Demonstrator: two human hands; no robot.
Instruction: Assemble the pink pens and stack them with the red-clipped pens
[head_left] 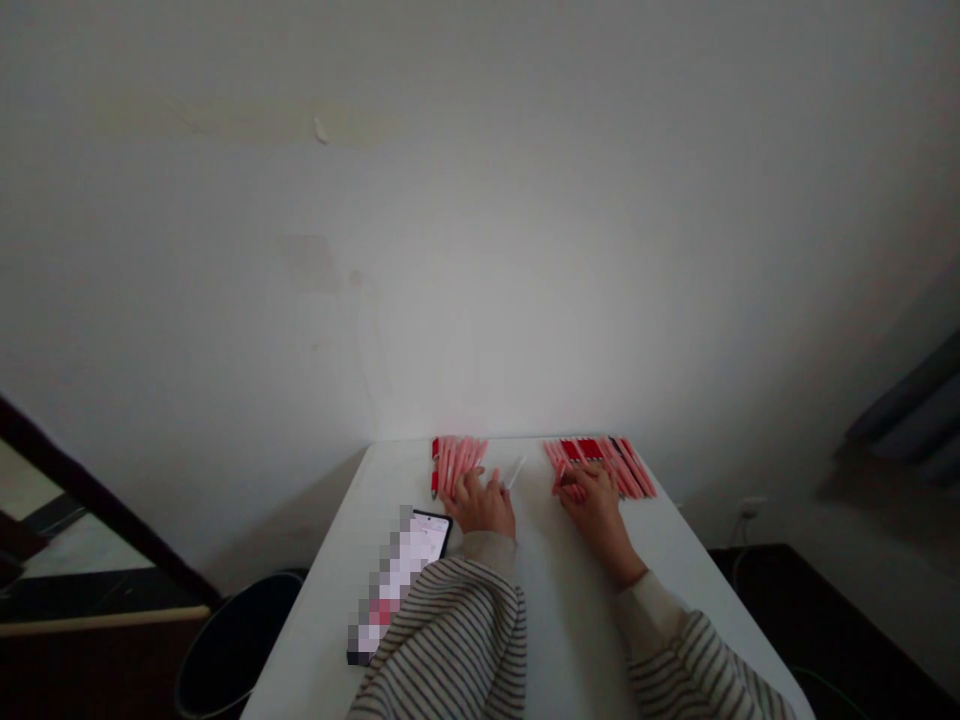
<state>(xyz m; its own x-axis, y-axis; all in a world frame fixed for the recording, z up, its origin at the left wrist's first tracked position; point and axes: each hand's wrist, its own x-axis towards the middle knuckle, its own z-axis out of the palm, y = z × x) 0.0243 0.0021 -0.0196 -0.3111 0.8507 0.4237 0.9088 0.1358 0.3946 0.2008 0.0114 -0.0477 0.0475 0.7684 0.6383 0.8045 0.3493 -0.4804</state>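
Observation:
My left hand (484, 508) is closed with curled fingers over the tabletop, beside the left row of pink pen-like sticks (459, 462). A slim white stick (516, 470) slants up from its thumb side, and a small pink tip shows between its fingers. At the left end of that row are red pieces (435, 484). My right hand (598, 503) pinches a short pink-red pen-like stick (559, 477) in its fingertips. It rests against the right row of pink sticks (626, 470), where red blocks (581, 450) lie among them. The fingers hide parts of both rows.
A phone (444, 530) with a lit, partly pixelated screen lies left of my left forearm on the white table (559, 640). Behind the table stands a plain wall (480, 250). A dark bin (240, 640) is on the floor at left; a socket (752, 506) with a plug is at right.

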